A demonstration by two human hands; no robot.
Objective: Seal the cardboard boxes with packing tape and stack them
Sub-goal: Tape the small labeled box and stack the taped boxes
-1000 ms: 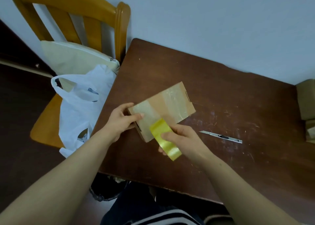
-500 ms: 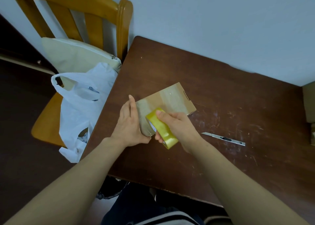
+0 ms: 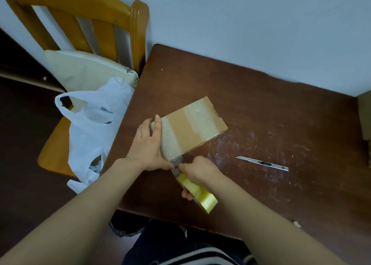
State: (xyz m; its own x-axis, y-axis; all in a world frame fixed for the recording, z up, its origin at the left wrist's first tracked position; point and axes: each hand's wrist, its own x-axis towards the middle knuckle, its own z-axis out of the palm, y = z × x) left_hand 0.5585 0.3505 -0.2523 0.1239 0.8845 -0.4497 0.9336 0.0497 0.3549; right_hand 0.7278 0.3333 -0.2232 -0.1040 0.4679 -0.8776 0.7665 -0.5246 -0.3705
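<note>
A small cardboard box (image 3: 192,124) lies on the dark wooden table (image 3: 251,104), with shiny tape strips across its top. My left hand (image 3: 148,144) lies flat on the box's left end, its thumb pinching a stretched strip of clear tape at the near corner. Just below that corner my right hand (image 3: 198,172) grips a yellow tape roll (image 3: 197,192), pulled toward me with tape running from it to the box.
A metal utility knife (image 3: 263,163) lies on the table right of the box. More cardboard (image 3: 364,116) sits at the table's right edge. Left of the table a wooden chair (image 3: 96,24) holds a cushion (image 3: 88,70) and a white plastic bag (image 3: 90,128).
My right hand has drawn the roll off the box top toward me, stretching out tape. My left hand has slid from gripping the box's end to pressing flat along it.
</note>
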